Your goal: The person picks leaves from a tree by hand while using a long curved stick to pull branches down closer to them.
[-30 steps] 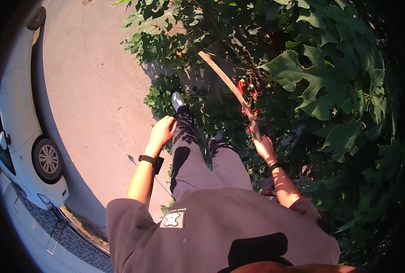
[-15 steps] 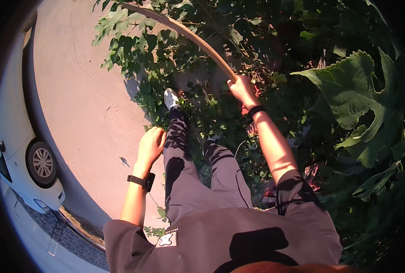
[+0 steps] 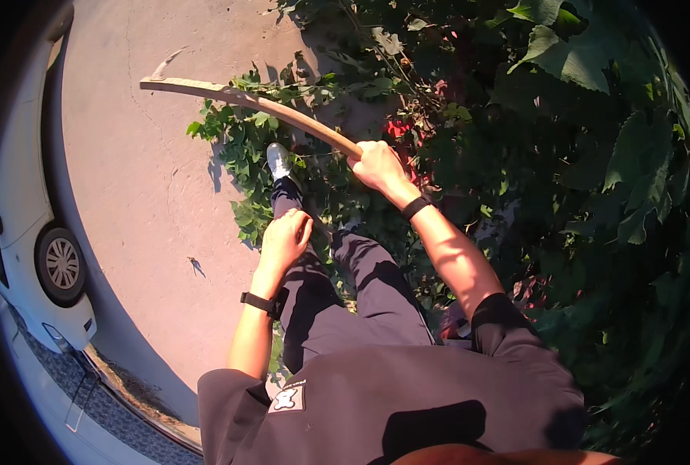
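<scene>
My right hand (image 3: 377,166) is wrapped round the near end of a sickle (image 3: 287,114). Its long, bent wooden handle reaches out to the left, and a short curved blade rises at the far tip over the concrete. In front of my left thigh, my left hand (image 3: 285,237) is closed with its fingers curled, and nothing shows sticking out of it. Leafy green vines (image 3: 244,167) lie beneath the handle and around my feet. A light-coloured shoe (image 3: 278,160) shows among the leaves just beyond my left hand.
A white car (image 3: 27,194) is parked along the left, its wheel (image 3: 61,265) facing the concrete ground (image 3: 143,170). Dense foliage (image 3: 585,178) fills the right side, with large leaves close by. Some red leaves or flowers (image 3: 399,128) show beyond my right hand.
The sickle has swung down and towards me, bringing its blade into view. My right hand has shifted left and slightly nearer; my left hand has moved right, in front of my leg.
</scene>
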`<state>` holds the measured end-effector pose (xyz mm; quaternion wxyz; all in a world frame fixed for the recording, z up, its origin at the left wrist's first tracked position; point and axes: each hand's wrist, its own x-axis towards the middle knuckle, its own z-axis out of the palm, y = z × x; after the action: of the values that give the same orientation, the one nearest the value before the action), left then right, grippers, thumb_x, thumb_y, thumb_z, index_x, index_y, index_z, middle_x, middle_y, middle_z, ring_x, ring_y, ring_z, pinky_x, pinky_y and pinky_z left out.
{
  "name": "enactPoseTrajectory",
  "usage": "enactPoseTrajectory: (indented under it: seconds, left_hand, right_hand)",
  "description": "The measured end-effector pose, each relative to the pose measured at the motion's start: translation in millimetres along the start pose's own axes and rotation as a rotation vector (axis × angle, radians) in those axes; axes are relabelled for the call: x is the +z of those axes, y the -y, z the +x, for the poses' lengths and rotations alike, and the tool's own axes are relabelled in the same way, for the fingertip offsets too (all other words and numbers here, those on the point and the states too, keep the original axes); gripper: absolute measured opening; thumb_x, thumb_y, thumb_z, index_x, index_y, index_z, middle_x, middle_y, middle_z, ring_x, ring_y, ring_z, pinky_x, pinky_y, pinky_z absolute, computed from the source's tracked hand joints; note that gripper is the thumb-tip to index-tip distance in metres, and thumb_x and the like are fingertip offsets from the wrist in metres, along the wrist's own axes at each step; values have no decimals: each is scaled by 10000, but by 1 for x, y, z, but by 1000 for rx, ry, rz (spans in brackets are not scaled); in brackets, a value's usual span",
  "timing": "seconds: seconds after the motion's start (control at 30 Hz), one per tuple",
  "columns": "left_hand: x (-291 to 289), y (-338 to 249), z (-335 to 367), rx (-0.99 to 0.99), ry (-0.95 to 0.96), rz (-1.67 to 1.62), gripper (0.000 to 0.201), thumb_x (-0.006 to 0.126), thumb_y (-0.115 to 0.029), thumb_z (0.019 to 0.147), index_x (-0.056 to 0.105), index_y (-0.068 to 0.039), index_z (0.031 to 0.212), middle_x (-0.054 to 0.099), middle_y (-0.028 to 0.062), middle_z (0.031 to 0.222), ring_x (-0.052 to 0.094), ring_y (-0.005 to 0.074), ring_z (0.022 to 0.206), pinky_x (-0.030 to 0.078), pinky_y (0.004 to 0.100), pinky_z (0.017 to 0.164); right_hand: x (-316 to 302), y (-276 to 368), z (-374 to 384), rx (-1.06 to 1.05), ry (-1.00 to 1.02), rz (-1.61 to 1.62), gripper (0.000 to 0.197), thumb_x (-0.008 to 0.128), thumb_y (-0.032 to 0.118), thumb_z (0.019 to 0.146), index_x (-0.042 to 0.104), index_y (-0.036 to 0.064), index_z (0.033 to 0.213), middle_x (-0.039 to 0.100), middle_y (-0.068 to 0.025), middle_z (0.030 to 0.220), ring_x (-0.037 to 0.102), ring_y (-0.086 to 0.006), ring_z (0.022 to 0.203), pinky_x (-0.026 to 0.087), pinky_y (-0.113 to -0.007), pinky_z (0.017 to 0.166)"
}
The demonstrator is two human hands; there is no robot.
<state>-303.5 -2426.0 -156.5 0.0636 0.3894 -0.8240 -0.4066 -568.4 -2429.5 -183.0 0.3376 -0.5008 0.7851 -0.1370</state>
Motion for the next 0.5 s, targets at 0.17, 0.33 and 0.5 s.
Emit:
enactPoseTrajectory:
  seconds: [0.17, 0.33, 0.5]
  left_hand:
    - [13, -3, -28, -69, -13, -59, 90, 621, -107, 895, 605, -19, 887, 592, 148, 811, 597, 344, 774, 481, 412, 693]
    - [66, 33, -12, -35, 24, 82, 139, 636, -143, 888, 632, -16, 943, 660, 161, 931, 643, 355, 827, 535, 427, 750]
    - [60, 13, 3, 65, 98, -104, 137, 660, -168, 891, 623, -36, 905, 630, 165, 848, 628, 347, 794, 517, 417, 727]
  right_hand:
    - [-34, 173, 47, -582, -91, -47, 164, 710, 234, 765, 663, 77, 776, 651, -171, 684, 672, -362, 679, 549, -452, 651]
    - [-1, -54, 65, -163, -145, -138, 240, 675, 254, 816, 678, 18, 858, 667, -211, 753, 671, -388, 762, 563, -434, 693]
    - [-1, -398, -270, 460, -278, -498, 271, 631, 239, 799, 729, 83, 998, 729, -152, 822, 710, -354, 774, 572, -407, 685]
